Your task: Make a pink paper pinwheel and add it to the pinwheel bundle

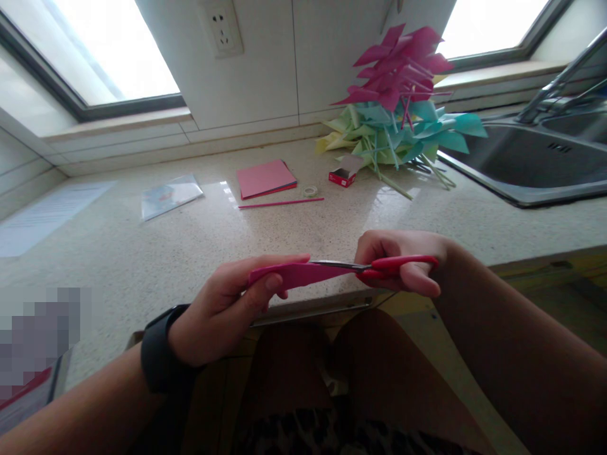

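From my remote seat I count two hands, the left hand [222, 309] and the right hand [403, 259], sharing one pair of red scissors [379, 268] and one folded pink paper [298, 275]. On the tabletop [142, 253] I count one stack of pink sheets [265, 179], one loose pink stick [281, 203], one tape roll [310, 191], one small red box [342, 177], one clear plastic sleeve [169, 196], and one white sheet [45, 215]. The pinwheels [398, 107] form one heap; I cannot count them singly. One black watch [164, 354] is on my wrist.

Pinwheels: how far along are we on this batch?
Done: a pile of finished pinwheels by the sink. In hand: the left hand holds pink paper while the right hand cuts it with red scissors. Left: a pink paper stack and one stick lie unused.
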A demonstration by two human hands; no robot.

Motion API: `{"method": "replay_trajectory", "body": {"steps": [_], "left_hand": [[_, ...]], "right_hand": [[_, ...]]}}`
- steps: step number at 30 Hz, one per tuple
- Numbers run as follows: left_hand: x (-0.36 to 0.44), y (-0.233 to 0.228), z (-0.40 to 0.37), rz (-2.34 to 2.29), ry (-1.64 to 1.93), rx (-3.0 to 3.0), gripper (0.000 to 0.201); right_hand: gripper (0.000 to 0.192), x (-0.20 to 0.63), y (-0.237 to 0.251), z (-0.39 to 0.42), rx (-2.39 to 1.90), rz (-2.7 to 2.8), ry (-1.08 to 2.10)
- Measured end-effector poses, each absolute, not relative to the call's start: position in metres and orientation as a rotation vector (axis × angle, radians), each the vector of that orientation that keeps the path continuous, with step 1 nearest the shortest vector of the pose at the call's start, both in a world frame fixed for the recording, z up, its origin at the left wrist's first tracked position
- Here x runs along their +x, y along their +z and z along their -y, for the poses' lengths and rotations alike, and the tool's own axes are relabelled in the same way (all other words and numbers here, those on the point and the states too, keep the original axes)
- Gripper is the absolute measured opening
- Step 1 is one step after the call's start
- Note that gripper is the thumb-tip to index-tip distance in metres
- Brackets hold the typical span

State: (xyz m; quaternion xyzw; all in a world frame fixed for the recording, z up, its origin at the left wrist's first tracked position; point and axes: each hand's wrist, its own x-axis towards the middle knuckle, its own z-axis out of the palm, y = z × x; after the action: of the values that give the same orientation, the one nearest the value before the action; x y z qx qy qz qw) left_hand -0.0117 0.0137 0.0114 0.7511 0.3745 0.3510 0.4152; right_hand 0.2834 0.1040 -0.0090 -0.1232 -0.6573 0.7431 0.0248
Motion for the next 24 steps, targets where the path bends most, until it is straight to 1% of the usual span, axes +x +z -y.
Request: {"method": "replay_trajectory", "body": {"steps": [4,10,19,24], "left_hand": [[-0.0106,0.0105,-0.0127,-0.951,0.865,1.893,0.035],[-0.0091,0.0096,-0.0115,-0.934,0.852,1.873,0.035],[-0.0088,0.0103,-0.011,-0.975,0.834,1.836,0.036],[-0.0076,0.0103,-0.011,-0.958,0.842,1.868,0.036]], "right_hand": [[0.065,0.2813,-0.0064,-0.1029,-0.412,2.022,2.319],[0.064,0.2805,-0.0056,-0.1043,-0.391,2.089,2.253],[0.062,0.2809,-0.0087,-0.1066,-0.431,2.107,2.235],[0.064,0.2804,-0.0055,-0.1059,-0.402,2.14,2.225]]}}
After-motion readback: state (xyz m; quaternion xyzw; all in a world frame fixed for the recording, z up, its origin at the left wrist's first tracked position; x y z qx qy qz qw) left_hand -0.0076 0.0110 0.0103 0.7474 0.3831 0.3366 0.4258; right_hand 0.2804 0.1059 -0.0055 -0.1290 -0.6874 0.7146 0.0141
